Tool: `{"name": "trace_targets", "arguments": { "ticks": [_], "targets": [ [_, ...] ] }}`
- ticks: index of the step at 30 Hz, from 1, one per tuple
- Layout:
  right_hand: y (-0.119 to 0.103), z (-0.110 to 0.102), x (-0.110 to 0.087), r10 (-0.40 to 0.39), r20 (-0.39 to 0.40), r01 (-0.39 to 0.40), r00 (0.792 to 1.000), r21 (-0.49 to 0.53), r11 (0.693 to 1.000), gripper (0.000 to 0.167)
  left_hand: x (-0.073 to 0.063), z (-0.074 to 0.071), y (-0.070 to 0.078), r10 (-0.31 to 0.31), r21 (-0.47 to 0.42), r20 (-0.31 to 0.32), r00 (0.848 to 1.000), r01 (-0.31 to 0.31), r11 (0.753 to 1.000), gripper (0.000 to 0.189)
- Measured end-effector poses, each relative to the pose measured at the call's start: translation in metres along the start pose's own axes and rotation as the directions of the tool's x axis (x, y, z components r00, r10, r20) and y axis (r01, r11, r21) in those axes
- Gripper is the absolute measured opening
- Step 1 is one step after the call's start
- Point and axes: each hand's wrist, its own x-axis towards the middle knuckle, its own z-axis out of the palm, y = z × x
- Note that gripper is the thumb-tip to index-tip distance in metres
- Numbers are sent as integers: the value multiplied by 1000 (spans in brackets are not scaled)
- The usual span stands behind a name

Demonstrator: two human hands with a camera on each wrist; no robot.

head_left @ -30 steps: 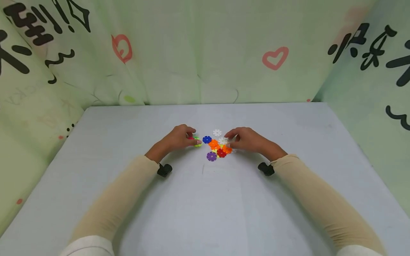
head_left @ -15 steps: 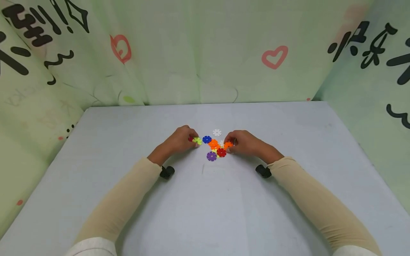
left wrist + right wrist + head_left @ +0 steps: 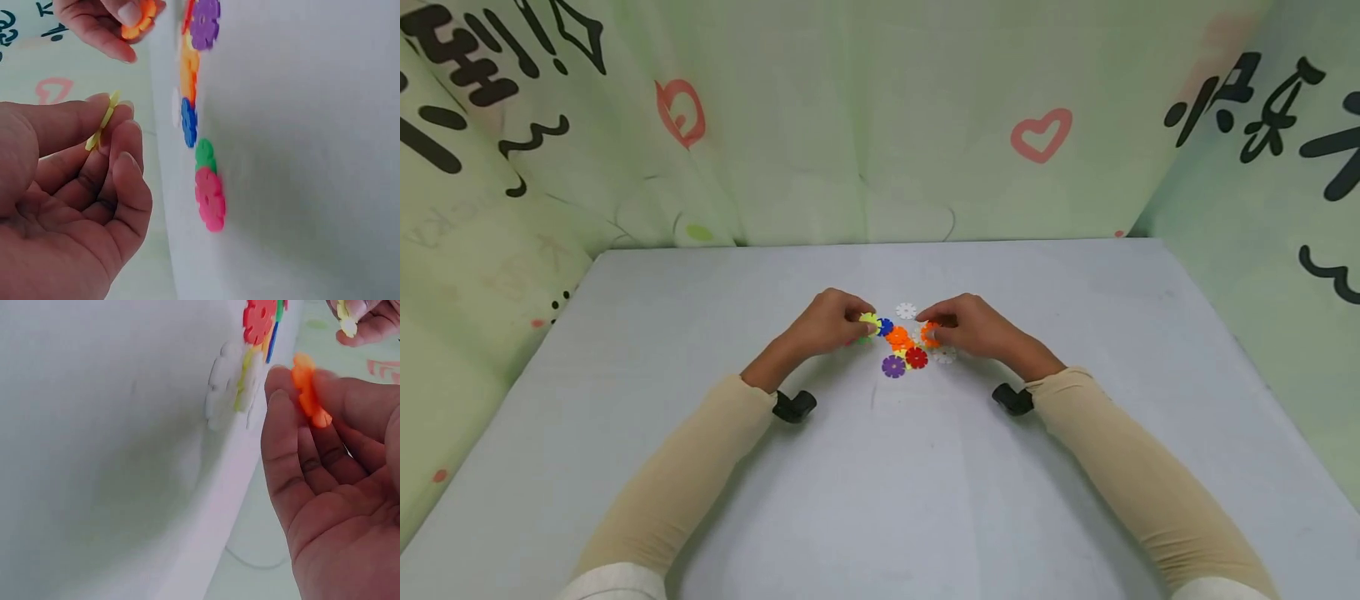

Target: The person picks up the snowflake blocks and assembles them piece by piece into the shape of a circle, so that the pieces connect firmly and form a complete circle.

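Above the table, my left hand (image 3: 826, 321) pinches a yellow snowflake disc (image 3: 103, 124) between thumb and fingertips. My right hand (image 3: 979, 327) holds an orange snowflake disc (image 3: 309, 390) the same way, its teeth showing past the fingers. Both discs are raised off the tabletop, apart from each other. Between and below the hands lies a loose group: a blue disc (image 3: 885, 327), another orange disc, a red disc (image 3: 916, 358) and a purple disc (image 3: 893, 367). Under the left hand, a pink disc (image 3: 210, 199) overlaps a green disc (image 3: 205, 154).
One white disc (image 3: 906, 311) lies behind the group, and another white disc (image 3: 944, 356) lies at its right. The white table (image 3: 880, 492) reaches back to a pale green curtain (image 3: 850, 125) with hearts and black lettering. A black wrist camera (image 3: 794, 407) hangs under the left sleeve.
The left hand has shifted right with the yellow disc, over the blue one. The right hand has picked up the orange disc and raised it slightly, uncovering a white disc.
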Motion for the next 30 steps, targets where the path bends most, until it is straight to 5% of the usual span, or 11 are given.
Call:
{"name": "trace_targets", "arguments": {
  "ticks": [7,13,20,30],
  "targets": [
    [-7,2,0,-16,-37,17,999,11,1000,20,0,6,3,-92,-206,28,995,96,974,27],
    [-12,5,-1,-17,-117,37,993,170,985,13,-1,7,9,-177,-295,46,983,183,938,27],
    [-20,8,-2,-39,-191,91,981,269,959,11,-3,8,11,-145,-444,66,987,159,882,29],
    [-20,13,-3,-25,-248,95,968,275,957,12,-2,8,10,-181,-524,78,980,194,829,26]
  ]
}}
